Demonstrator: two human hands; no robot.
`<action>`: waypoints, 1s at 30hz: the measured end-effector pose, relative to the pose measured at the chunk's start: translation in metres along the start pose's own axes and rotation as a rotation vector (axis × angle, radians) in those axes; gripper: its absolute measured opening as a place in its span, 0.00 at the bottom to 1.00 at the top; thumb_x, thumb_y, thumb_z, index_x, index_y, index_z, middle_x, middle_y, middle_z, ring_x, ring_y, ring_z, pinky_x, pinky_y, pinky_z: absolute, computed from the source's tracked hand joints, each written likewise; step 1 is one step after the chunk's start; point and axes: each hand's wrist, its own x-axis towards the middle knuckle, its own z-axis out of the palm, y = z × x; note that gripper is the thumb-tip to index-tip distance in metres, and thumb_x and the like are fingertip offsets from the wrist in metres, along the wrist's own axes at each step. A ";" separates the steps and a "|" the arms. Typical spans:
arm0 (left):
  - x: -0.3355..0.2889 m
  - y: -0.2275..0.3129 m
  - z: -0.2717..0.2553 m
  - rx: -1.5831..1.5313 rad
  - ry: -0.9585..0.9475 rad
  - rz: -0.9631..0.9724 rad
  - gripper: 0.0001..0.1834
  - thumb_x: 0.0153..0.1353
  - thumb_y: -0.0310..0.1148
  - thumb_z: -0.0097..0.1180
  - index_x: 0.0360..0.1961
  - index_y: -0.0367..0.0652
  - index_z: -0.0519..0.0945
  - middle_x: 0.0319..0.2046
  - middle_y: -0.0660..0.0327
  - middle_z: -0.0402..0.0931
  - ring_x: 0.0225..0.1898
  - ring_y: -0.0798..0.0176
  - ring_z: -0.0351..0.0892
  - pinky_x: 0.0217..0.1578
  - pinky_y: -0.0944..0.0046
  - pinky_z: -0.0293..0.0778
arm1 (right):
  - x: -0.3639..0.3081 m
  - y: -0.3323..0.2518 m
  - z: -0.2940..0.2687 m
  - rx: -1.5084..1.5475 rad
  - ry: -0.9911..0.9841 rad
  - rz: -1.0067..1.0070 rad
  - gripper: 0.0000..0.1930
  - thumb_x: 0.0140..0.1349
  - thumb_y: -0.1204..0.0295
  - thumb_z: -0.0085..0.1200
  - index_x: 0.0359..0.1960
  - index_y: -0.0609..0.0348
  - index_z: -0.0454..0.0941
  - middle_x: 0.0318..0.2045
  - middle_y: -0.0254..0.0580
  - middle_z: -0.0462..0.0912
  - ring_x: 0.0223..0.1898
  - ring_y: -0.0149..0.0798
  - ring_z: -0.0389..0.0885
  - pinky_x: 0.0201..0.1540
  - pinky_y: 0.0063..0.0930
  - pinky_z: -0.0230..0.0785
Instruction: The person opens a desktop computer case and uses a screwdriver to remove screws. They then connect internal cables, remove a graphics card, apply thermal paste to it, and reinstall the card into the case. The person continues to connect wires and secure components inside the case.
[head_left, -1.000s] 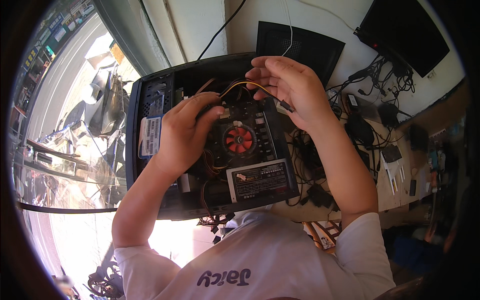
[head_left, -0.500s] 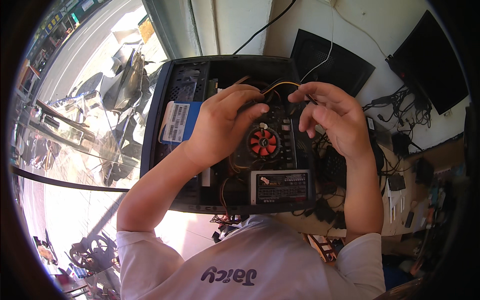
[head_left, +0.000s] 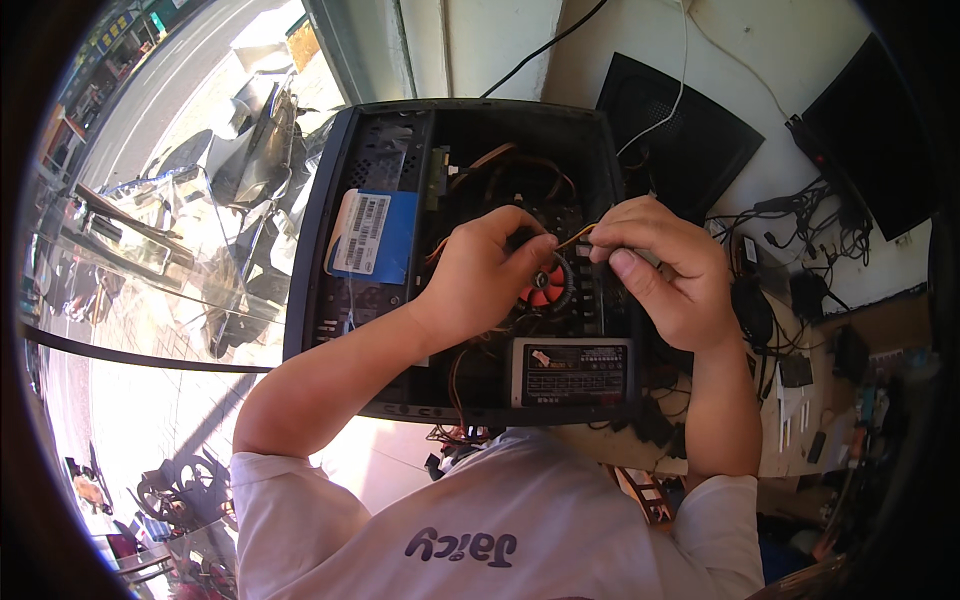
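An opened black computer case lies on its side in front of me. Over its inside, my left hand pinches a thin cable with yellow and dark wires. The same cable runs to the fingertips of my right hand, which are closed on its other part above the case's right edge. Partly hidden under my left fingers is a red fan. A power supply with a dark label sits in the near right corner. On the left lies a blue and white labelled card.
Tangled black cables lie to the right of the case. A dark flat panel leans on the wall behind, and a monitor stands at far right. Beyond the glass on the left is a parked motorbike.
Both hands have come lower and closer together, the left one moving right over the fan. My right fingers have closed on the cable. The case appears shifted slightly to the right in view.
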 end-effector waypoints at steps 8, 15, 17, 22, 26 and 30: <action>-0.003 -0.004 0.002 -0.108 0.016 0.003 0.08 0.71 0.28 0.55 0.44 0.33 0.77 0.37 0.57 0.84 0.42 0.70 0.83 0.44 0.71 0.79 | -0.005 0.009 0.014 0.362 0.101 0.183 0.08 0.68 0.79 0.51 0.44 0.68 0.81 0.36 0.39 0.83 0.37 0.30 0.82 0.44 0.22 0.74; 0.000 -0.008 0.003 -0.167 0.065 0.061 0.09 0.69 0.30 0.57 0.42 0.33 0.79 0.29 0.57 0.83 0.31 0.72 0.81 0.31 0.71 0.78 | -0.004 0.016 0.008 0.666 0.047 0.067 0.15 0.62 0.80 0.45 0.46 0.75 0.79 0.44 0.57 0.79 0.48 0.45 0.79 0.53 0.37 0.73; -0.002 -0.001 0.002 -0.193 0.045 0.028 0.09 0.69 0.29 0.57 0.42 0.33 0.79 0.29 0.58 0.83 0.31 0.72 0.81 0.31 0.72 0.78 | -0.005 0.021 0.010 0.663 0.063 0.054 0.15 0.63 0.77 0.46 0.46 0.75 0.79 0.44 0.59 0.78 0.48 0.48 0.78 0.52 0.40 0.73; -0.004 0.005 -0.003 -0.159 -0.002 -0.010 0.08 0.71 0.29 0.55 0.44 0.34 0.78 0.34 0.60 0.84 0.37 0.73 0.81 0.39 0.72 0.77 | -0.003 0.024 0.007 0.624 0.044 0.075 0.14 0.67 0.74 0.47 0.45 0.74 0.79 0.44 0.57 0.77 0.48 0.47 0.78 0.53 0.40 0.73; -0.004 0.004 -0.003 -0.169 -0.005 -0.004 0.08 0.71 0.29 0.54 0.44 0.35 0.78 0.34 0.61 0.84 0.36 0.73 0.80 0.38 0.72 0.76 | -0.001 0.026 0.008 0.581 0.043 0.047 0.13 0.68 0.74 0.47 0.45 0.73 0.80 0.43 0.56 0.77 0.48 0.47 0.77 0.54 0.38 0.72; -0.005 0.005 -0.004 -0.131 0.028 0.036 0.08 0.70 0.26 0.55 0.47 0.36 0.78 0.35 0.61 0.82 0.37 0.73 0.79 0.40 0.72 0.76 | 0.000 0.026 0.010 0.563 0.078 0.074 0.12 0.67 0.77 0.46 0.43 0.72 0.80 0.43 0.53 0.77 0.48 0.44 0.77 0.53 0.36 0.72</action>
